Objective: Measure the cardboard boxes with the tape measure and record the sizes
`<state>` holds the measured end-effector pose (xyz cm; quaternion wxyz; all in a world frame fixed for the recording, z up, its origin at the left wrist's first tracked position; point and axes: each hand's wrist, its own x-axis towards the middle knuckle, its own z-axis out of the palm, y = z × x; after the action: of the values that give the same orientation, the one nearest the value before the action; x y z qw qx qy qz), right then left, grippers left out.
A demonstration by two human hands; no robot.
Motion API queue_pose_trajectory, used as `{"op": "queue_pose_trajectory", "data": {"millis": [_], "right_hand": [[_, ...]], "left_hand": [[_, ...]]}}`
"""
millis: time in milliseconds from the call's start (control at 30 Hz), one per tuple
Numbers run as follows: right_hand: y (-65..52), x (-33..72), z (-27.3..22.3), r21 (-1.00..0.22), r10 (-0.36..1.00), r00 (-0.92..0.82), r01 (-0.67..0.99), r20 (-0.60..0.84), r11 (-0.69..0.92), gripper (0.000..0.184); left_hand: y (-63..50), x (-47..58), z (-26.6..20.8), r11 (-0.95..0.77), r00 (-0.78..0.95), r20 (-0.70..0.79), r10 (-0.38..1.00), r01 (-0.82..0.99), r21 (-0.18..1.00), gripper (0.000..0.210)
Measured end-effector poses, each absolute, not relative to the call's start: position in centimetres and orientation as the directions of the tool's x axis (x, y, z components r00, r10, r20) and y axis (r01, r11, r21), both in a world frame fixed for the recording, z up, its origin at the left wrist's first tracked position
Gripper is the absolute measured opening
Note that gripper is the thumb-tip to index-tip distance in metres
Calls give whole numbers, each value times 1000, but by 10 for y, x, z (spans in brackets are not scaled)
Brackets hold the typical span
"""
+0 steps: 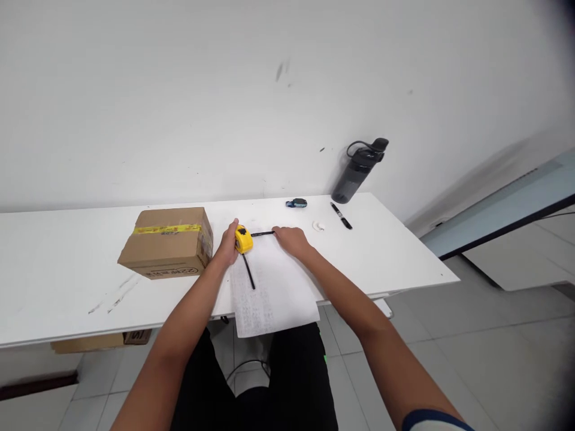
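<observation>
In the head view my left hand [228, 246] is closed round a yellow tape measure [244, 239] above the table, just right of the cardboard box. From its underside a black strap [248, 272] hangs down across a sheet of paper [278, 299]. My right hand [291, 240] is closed on the right end of a narrow black strip [263, 233] with pale marks. Its left end meets the tape measure's side; whether it is the blade or a separate stick I cannot tell. The printed paper lies under both hands, its near end drooping over the table edge.
On the white table [381, 257] stands a taped cardboard box [166, 242] at left. Toward the back are a small blue-black object [296, 203], a black marker [341, 215], a small white item [320, 227] and a dark bottle [359, 172] near the wall.
</observation>
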<state>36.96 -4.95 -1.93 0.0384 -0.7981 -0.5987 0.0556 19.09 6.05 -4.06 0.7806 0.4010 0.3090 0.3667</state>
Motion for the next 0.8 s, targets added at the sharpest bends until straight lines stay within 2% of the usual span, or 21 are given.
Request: {"op": "queue_pose_trajectory", "data": {"millis": [67, 100, 133, 200, 233, 267, 367, 500, 633, 800], "right_hand": [[-42, 376, -27, -157, 953, 303, 941, 0, -299, 33], [-41, 378, -31, -237, 940, 337, 919, 56, -316, 33], [-41, 379, -35, -377, 917, 379, 873, 126, -309, 33], [-45, 376, -41, -719, 860, 456, 675, 230, -165, 33], [-47, 372, -44, -835, 845, 474, 547, 248, -62, 35], [-48, 367, -47, -895, 847, 469, 446, 251, 18, 38], [-52, 352, -54, -939, 901, 375, 332, 220, 91, 50], [-52, 344, -55, -967, 947, 305, 253, 101, 21, 67], [-52, 344, -52, -941, 901, 429, 326, 65, -87, 56], [-52, 345, -54, -928, 895, 439, 360, 80, -94, 50]], "left_hand": [[60, 193, -44, 396, 521, -177, 835, -347, 850, 54], [60, 194, -45, 393, 507, -178, 843, -357, 847, 55], [59, 196, -46, 393, 493, -183, 850, -364, 845, 55], [58, 198, -48, 390, 471, -192, 861, -370, 843, 54], [57, 199, -48, 388, 469, -191, 862, -369, 845, 53], [56, 199, -48, 384, 471, -187, 862, -368, 847, 52], [53, 201, -48, 361, 473, -164, 866, -362, 860, 51], [49, 201, -48, 320, 445, -149, 883, -338, 885, 50], [45, 200, -48, 252, 409, -108, 906, -317, 914, 47], [42, 198, -47, 172, 392, -43, 919, -300, 938, 45]]}}
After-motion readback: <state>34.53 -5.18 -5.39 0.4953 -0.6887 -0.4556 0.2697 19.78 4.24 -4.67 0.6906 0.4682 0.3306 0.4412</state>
